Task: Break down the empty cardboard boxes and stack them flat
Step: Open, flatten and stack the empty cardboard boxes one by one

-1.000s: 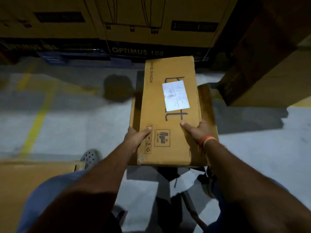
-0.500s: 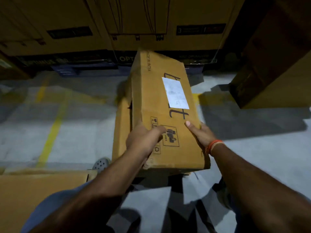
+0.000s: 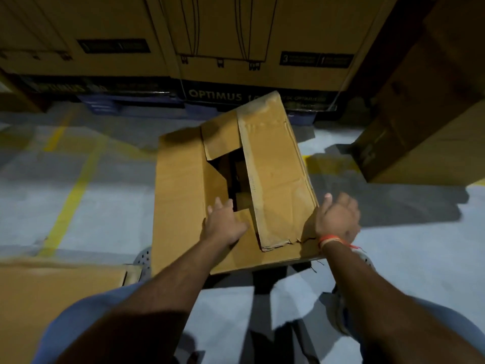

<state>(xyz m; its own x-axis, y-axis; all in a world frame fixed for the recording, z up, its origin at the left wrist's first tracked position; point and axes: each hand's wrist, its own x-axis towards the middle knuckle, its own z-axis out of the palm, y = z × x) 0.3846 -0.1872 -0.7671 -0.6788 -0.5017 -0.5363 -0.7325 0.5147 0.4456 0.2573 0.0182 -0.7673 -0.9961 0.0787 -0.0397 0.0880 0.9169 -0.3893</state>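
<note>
Flipping done: box point(image 3: 231, 195) now flap-side up, left hand point(image 3: 223, 224) pressing flat, right hand point(image 3: 337, 219) open, flaps next.

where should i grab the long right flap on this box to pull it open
Grip the long right flap along its free inner edge beside the dark gap, coming from the left with fingers hooked under. That edge looks loose, while its outer edge is the fold. The left hand is already nearest; the right hand can steady the box.

"OPTIMUS 1" was readable on a dark band point(image 3: 259, 97) of the carton point(image 3: 259, 35) at upper centre; other print was blurred.
</note>
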